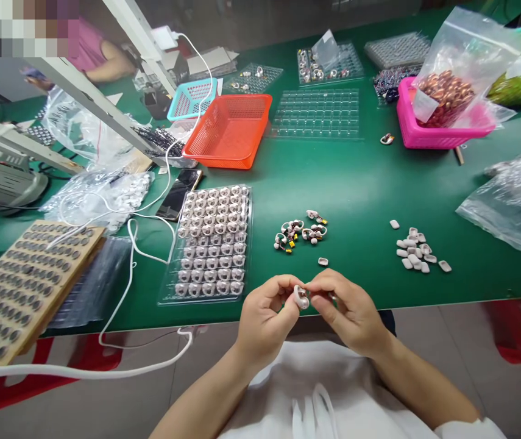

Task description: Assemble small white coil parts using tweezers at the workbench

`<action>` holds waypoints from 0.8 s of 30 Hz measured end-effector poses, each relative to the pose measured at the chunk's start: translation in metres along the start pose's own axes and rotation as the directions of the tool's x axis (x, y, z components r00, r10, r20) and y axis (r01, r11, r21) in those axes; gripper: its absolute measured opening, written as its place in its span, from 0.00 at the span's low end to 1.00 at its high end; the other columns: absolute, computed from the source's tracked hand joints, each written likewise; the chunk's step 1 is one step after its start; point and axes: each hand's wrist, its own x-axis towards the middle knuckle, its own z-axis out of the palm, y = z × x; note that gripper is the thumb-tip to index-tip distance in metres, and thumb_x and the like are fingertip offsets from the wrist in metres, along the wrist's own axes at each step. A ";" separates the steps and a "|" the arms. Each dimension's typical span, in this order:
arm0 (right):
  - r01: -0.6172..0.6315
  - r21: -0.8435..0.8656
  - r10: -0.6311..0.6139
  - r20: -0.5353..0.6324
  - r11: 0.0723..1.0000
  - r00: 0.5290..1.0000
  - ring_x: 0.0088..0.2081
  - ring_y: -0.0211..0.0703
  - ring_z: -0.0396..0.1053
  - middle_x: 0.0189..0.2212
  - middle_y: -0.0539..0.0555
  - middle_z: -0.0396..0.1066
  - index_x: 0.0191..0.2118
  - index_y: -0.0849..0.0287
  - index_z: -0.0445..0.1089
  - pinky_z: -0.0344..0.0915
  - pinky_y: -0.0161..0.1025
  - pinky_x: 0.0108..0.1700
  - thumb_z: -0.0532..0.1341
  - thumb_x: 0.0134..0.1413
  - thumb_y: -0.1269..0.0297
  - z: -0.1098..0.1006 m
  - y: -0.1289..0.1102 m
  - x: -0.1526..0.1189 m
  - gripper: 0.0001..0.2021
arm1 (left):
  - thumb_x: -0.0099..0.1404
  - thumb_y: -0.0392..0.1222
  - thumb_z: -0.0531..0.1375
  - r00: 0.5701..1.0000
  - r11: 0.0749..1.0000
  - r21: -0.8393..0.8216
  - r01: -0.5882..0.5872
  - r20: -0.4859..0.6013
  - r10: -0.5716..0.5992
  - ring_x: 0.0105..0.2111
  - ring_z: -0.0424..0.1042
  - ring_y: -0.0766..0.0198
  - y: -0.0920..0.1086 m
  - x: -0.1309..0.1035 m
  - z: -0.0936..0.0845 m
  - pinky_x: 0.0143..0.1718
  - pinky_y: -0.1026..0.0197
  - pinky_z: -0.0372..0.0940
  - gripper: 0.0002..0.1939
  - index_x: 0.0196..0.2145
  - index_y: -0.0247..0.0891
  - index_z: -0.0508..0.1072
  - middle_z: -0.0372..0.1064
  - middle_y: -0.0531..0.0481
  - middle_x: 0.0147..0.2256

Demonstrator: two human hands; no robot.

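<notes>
Just past the table's front edge, my left hand [272,314] pinches a small whitish curved earbud part [301,297] between thumb and fingers. My right hand [349,311] is closed in a pinch right beside it, fingertips meeting the part's right side; what sits between those fingers is too small to make out. Beyond my hands lies a single pale oblong cap [323,261]. Farther out is a small cluster of earbud pieces [293,230] with yellow tabs and dark wires. Several loose pale caps [413,249] lie in a pile to the right.
Left of my hands stands a clear tray [247,244] filled with rows of pale parts. Behind it are a phone [181,192], an orange basket [228,160] and a pink basket [429,140]. A white cable [130,286] crosses the left side. Another person's arm [111,64] shows far left.
</notes>
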 end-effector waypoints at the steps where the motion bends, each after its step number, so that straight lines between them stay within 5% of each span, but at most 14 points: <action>1: 0.006 -0.012 -0.007 -0.023 1.000 1.000 0.33 0.42 0.68 0.35 0.53 0.71 0.48 0.53 0.70 0.66 0.38 0.33 0.61 0.63 0.68 0.004 0.000 0.001 0.09 | 0.63 0.41 0.63 1.000 1.000 -0.029 0.010 -0.010 -0.010 0.25 0.72 0.66 0.000 0.000 0.001 0.25 0.67 0.67 0.06 0.34 0.35 0.77 0.75 0.49 0.28; 7: 0.048 -0.042 -0.053 -0.132 0.998 0.990 0.30 0.39 0.66 0.32 0.50 0.69 0.44 0.53 0.69 0.65 0.37 0.31 0.65 0.57 0.70 0.015 0.000 0.007 0.10 | 0.59 0.44 0.69 0.998 0.986 -0.164 0.043 -0.047 -0.052 0.28 0.76 0.63 0.001 0.001 0.003 0.26 0.67 0.70 0.10 0.34 0.34 0.80 0.78 0.47 0.29; 16: 0.008 0.051 -0.001 -0.151 0.999 0.988 0.31 0.40 0.67 0.32 0.50 0.67 0.41 0.53 0.70 0.65 0.37 0.30 0.63 0.58 0.70 0.017 0.002 0.007 0.06 | 0.60 0.41 0.69 0.991 0.992 -0.112 -0.063 -0.121 0.049 0.33 0.80 0.60 -0.007 -0.003 0.004 0.33 0.65 0.75 0.08 0.37 0.38 0.83 0.82 0.45 0.35; 24: -0.086 0.170 0.115 -0.169 0.982 0.979 0.30 0.40 0.68 0.28 0.50 0.68 0.36 0.54 0.72 0.66 0.36 0.29 0.63 0.59 0.67 0.013 -0.002 0.011 0.01 | 0.63 0.37 0.66 0.993 0.993 0.010 -0.120 0.014 0.120 0.26 0.78 0.63 -0.001 -0.002 -0.006 0.30 0.64 0.76 0.10 0.42 0.41 0.83 0.82 0.47 0.33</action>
